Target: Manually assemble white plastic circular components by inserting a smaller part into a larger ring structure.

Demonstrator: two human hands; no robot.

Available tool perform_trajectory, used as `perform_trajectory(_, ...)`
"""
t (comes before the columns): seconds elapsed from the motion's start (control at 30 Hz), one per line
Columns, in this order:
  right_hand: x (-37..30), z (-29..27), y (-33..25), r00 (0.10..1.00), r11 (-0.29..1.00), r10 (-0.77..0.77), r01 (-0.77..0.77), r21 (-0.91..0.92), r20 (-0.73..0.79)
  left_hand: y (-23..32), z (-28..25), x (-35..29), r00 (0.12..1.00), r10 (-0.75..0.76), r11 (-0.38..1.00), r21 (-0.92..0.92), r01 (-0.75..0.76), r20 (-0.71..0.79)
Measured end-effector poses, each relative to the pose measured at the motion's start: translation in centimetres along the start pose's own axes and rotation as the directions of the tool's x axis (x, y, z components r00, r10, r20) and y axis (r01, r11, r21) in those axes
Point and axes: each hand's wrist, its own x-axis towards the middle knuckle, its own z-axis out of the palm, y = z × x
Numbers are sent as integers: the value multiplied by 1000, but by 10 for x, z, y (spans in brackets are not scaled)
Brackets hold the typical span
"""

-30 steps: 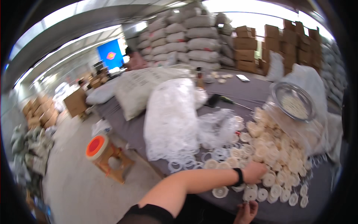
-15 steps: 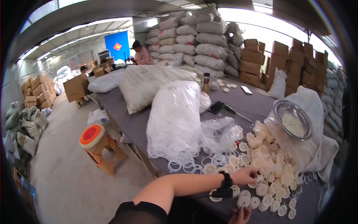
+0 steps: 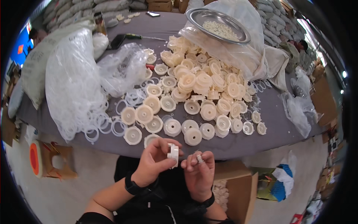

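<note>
A white round plastic part (image 3: 173, 154) is held edge-on in the left hand (image 3: 152, 163), and a small pale ridged cylinder (image 3: 200, 159) is pinched by the right hand (image 3: 198, 174). Beyond them, cream plastic discs (image 3: 202, 82) are heaped on a grey cloth-covered table (image 3: 231, 146); a silver metal bowl (image 3: 242, 34) is set on a translucent plastic bag (image 3: 238, 56).

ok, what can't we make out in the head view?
All head view:
White part in the left hand: mostly edge-on, flat faces hidden.
Small piece in the right hand: too small, partly covered by the grip.
Pale bits in the metal bowl: too small.
Cardboard box: cut off by the lower edge.
</note>
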Motion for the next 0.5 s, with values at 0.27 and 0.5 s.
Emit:
perform_trajectory(0.27,-22,6,8,986,978,139,-122,-170,93,2,9,-10,982,96,851,525,2,-161)
perform_trajectory(0.5,-17,1,4,994,837,23,-77,-542,-106,17,6,-21,992,123,686,725,-65,-28)
